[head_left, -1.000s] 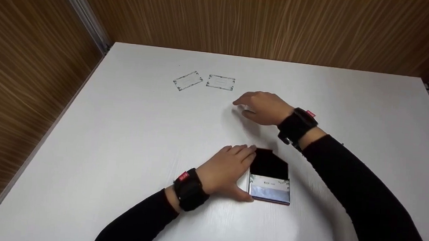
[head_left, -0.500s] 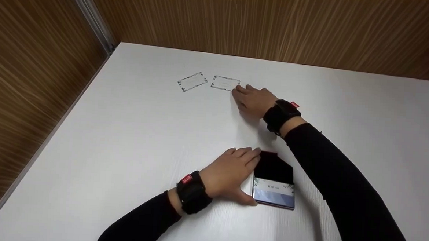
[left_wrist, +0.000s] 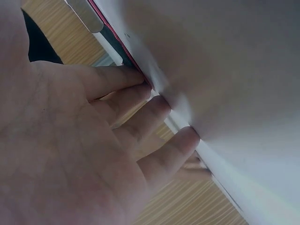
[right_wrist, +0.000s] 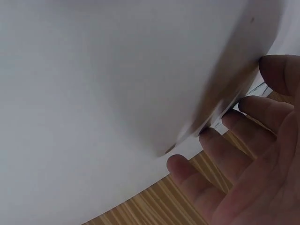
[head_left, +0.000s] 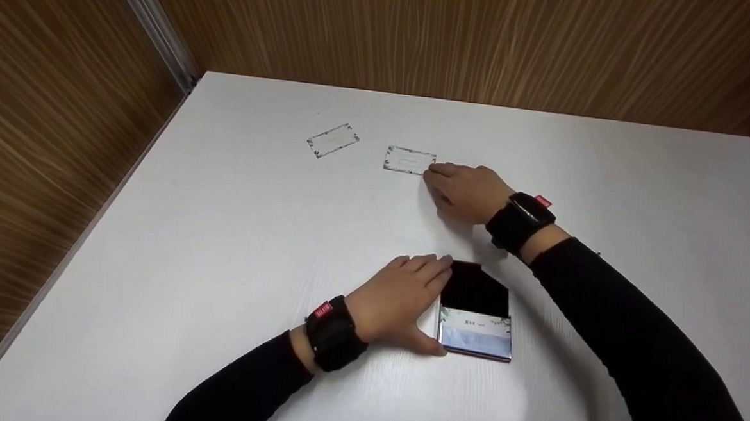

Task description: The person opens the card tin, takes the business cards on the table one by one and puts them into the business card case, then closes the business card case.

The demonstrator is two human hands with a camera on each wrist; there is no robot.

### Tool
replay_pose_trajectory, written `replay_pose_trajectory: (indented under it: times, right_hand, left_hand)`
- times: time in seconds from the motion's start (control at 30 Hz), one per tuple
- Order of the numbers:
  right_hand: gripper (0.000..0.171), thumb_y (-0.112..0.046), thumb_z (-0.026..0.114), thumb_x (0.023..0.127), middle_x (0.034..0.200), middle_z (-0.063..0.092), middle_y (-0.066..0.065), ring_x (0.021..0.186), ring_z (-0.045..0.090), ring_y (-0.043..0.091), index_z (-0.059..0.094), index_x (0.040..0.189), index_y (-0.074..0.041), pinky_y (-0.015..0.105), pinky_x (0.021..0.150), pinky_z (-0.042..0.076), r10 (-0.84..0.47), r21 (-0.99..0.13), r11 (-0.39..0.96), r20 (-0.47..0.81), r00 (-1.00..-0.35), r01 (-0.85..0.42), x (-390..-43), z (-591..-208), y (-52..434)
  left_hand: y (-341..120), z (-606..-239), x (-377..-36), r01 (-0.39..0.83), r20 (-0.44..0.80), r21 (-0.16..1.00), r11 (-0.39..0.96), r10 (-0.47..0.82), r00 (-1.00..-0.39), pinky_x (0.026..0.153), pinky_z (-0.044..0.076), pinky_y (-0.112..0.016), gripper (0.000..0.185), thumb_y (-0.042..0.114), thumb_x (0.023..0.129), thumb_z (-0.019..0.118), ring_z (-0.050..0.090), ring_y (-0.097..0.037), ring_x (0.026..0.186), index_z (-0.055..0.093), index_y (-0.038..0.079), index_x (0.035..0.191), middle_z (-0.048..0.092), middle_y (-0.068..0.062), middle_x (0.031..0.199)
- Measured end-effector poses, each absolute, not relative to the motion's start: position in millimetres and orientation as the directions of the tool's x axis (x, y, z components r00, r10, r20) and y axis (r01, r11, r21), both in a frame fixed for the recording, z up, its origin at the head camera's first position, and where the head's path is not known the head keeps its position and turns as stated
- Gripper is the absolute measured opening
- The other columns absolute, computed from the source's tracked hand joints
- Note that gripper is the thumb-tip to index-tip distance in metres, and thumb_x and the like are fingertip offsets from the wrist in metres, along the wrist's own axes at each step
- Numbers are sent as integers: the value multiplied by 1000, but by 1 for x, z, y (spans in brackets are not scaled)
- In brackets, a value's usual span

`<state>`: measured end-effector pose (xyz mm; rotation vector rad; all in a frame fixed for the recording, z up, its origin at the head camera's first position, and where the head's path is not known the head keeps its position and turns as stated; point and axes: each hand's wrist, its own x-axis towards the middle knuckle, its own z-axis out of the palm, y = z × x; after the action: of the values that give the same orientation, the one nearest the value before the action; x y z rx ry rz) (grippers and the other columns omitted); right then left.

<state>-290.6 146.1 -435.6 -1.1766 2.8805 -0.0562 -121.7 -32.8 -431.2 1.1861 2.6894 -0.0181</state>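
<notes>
An opened card holder [head_left: 473, 289] lies on the white table, its inside black, with a floral-edged card [head_left: 475, 330] showing in its lower pocket. My left hand [head_left: 399, 301] rests along the holder's left side, fingertips at the top and thumb at the bottom corner. In the left wrist view those fingers reach down beside a red-edged dark strip of the holder [left_wrist: 115, 40]. Farther back, the fingertips of my right hand [head_left: 469, 193] press on the right end of a white card [head_left: 408, 161] with a dark leafy border. The right thumb stands apart from the fingers, touching the table.
A second bordered card [head_left: 334, 140] lies tilted on the table [head_left: 220, 228], left of the first. Wood-grain panels [head_left: 409, 39] rise behind the table and on its left side. Both wrists wear black bands, and the sleeves are black.
My right hand has reached forward to the nearer-right card, touched it, and slid it a little towards me and to the right. The left hand has stayed on the holder.
</notes>
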Motion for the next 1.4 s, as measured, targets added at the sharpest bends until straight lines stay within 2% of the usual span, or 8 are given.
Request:
replay_pose_trajectory:
  times: [0.17, 0.37, 0.57, 0.73, 0.8, 0.93, 1.07, 1.4]
  right_hand:
    - [35, -17, 54, 100, 134, 62, 15, 118, 63, 33, 60, 132, -5, 52, 87, 56, -723, -47, 686, 71, -687, -726, -270, -432, 167]
    - [24, -15, 55, 98, 114, 67, 12, 92, 69, 30, 66, 117, -5, 48, 65, 58, -728, -7, 678, 139, -672, -735, -247, -436, 187]
    - [13, -15, 61, 93, 89, 64, 8, 67, 63, 25, 67, 99, -5, 43, 54, 54, -730, 48, 674, 198, -654, -737, -222, -436, 207]
    - [15, -18, 68, 88, 75, 55, 4, 62, 55, 23, 60, 80, -8, 41, 50, 50, -696, 86, 707, 259, -669, -702, -206, -436, 224]
    - [16, -21, 70, 87, 81, 59, 6, 67, 58, 25, 61, 82, -9, 42, 52, 52, -666, 63, 734, 259, -699, -676, -203, -436, 230]
    - [30, -27, 77, 83, 96, 68, 10, 78, 65, 30, 65, 104, -9, 47, 56, 55, -583, -53, 798, 186, -791, -600, -198, -434, 238]
    - [48, -27, 82, 78, 80, 66, 7, 76, 64, 29, 64, 120, -11, 47, 54, 52, -529, -124, 831, 127, -839, -543, -195, -432, 241]
    - [21, -7, 75, 78, 53, 46, 0, 47, 45, 19, 67, 98, -6, 35, 38, 40, -584, 11, 788, 331, -741, -615, -187, -442, 228]
  left_hand:
    - [-38, -430, -124, 727, -201, 72, 682, 724, -659, 118, 30, -43, 115, 79, 76, 61, 25, -24, 150, 28, 6, 157, 22, -8, 166]
    - [-46, -431, -125, 715, -207, 84, 694, 714, -669, 119, 29, -43, 115, 80, 76, 60, 24, -24, 151, 28, 6, 157, 21, -7, 166]
    - [-51, -433, -127, 706, -208, 98, 701, 708, -675, 120, 27, -43, 116, 81, 75, 60, 22, -24, 151, 28, 5, 157, 20, -8, 166]
    - [-51, -434, -128, 700, -213, 105, 707, 703, -678, 120, 27, -44, 116, 80, 75, 60, 22, -25, 152, 26, 6, 158, 19, -8, 166]
    - [-51, -434, -127, 699, -216, 105, 708, 702, -679, 120, 27, -44, 116, 80, 75, 61, 21, -25, 152, 26, 6, 158, 19, -8, 167]
    - [-50, -433, -126, 700, -221, 108, 706, 704, -675, 120, 26, -44, 116, 80, 76, 60, 21, -26, 152, 26, 6, 158, 18, -8, 167]
    - [-50, -434, -125, 704, -218, 100, 703, 706, -674, 120, 27, -43, 116, 80, 76, 60, 22, -25, 152, 26, 6, 158, 19, -8, 166]
    - [-49, -438, -125, 703, -211, 97, 704, 705, -677, 119, 28, -43, 115, 80, 75, 60, 23, -24, 151, 28, 7, 158, 20, -7, 166]
